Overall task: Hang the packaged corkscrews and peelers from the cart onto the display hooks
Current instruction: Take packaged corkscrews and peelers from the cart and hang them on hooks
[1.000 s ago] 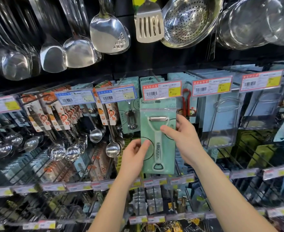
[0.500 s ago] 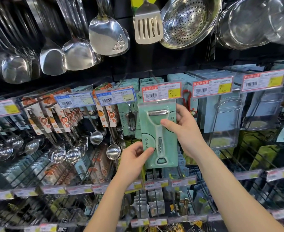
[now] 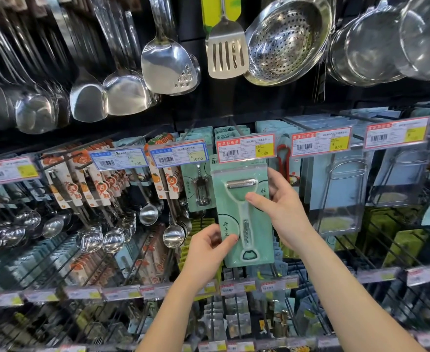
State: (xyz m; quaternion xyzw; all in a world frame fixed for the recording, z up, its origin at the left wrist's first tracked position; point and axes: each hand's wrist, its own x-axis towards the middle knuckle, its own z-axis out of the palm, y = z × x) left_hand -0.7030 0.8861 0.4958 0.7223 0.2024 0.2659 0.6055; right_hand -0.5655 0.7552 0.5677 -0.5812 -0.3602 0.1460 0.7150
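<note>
A packaged peeler on a pale green card is held upright in front of the display. My left hand pinches its lower left edge. My right hand grips its right side, thumb across the front. The top of the card sits just behind a red-framed price tag at the tip of a display hook; the hook itself is hidden. Packaged corkscrews hang on the hook to the left. The cart is out of view.
Steel spatulas, ladles and a colander hang overhead. Rows of hooks hold spoons on the left and clear-packed wire racks on the right. Lower hook rows with price tags jut out below my hands.
Both hands have raised the peeler pack, so its top edge has gone from below the price tag to behind it. The view has shifted slightly closer to the rack.
</note>
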